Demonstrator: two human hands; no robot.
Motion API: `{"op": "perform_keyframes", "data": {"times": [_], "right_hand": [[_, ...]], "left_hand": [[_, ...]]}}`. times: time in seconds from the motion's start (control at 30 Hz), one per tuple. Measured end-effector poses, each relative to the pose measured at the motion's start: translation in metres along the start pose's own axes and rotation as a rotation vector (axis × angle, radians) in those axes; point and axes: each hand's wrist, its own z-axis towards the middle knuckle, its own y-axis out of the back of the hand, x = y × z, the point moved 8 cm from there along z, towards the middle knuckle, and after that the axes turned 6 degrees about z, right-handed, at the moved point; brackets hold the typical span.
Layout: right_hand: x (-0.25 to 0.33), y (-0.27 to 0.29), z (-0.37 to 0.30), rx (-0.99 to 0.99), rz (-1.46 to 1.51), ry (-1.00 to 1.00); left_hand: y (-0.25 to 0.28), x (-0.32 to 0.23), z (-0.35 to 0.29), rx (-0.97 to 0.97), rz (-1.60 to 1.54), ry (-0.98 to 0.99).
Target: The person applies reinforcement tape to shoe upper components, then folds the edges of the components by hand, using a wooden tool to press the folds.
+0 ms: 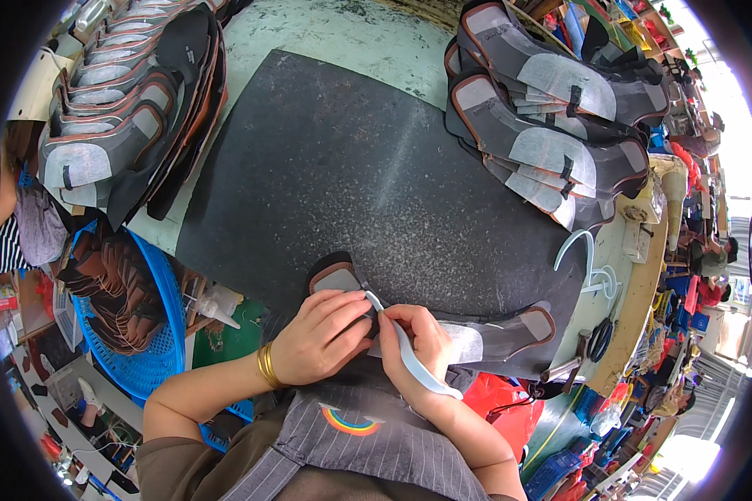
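Note:
A dark grey shoe upper [518, 334] with brown edging and pale backing patches lies along the near edge of a black mat [309, 175]. My left hand [319, 341] presses its fingers together on the upper's left part, near its curved top edge. In my right hand [418, 338] is a pale blue, curved plastic strip [416, 367], pinched between thumb and fingers. One end of the strip meets the upper's edge beside my left fingertips; the other end sticks out over my right wrist. My hands cover the middle of the upper.
Stacked shoe uppers [88, 163] stand at the far left, and more piles of uppers [551, 154] lie at the far right. A blue basket [174, 334] holds brown pieces. On the right table edge are a pale blue plastic hook [591, 265] and a hammer-like tool [562, 370]. Other people sit farther off.

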Motion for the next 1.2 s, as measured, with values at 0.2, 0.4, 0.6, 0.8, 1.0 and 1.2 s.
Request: {"op": "perform_keyframes", "data": {"times": [0.2,0.4,0.6,0.8,1.0,1.2], "right_hand": [[0.014,0.018,-0.002,0.035,-0.012,0.037],[0.000,0.054,-0.016,-0.037,-0.124,-0.017],[-0.018,0.055,-0.017,-0.111,-0.031,-0.089],[-0.022,0.055,-0.009,-0.090,-0.073,-0.129],[-0.034,0.065,-0.017,-0.131,0.101,-0.175],[-0.061,0.118,-0.035,-0.172,0.027,-0.087]], "left_hand": [[-0.003,-0.004,0.006,0.129,0.116,-0.023],[-0.006,-0.013,0.011,0.215,0.179,-0.014],[-0.013,-0.017,0.009,0.252,0.247,-0.023],[-0.022,-0.032,0.012,0.206,0.323,0.077],[-0.044,-0.046,0.021,0.223,-0.141,-0.009],[-0.052,-0.061,0.031,0.335,0.076,-0.065]]}}
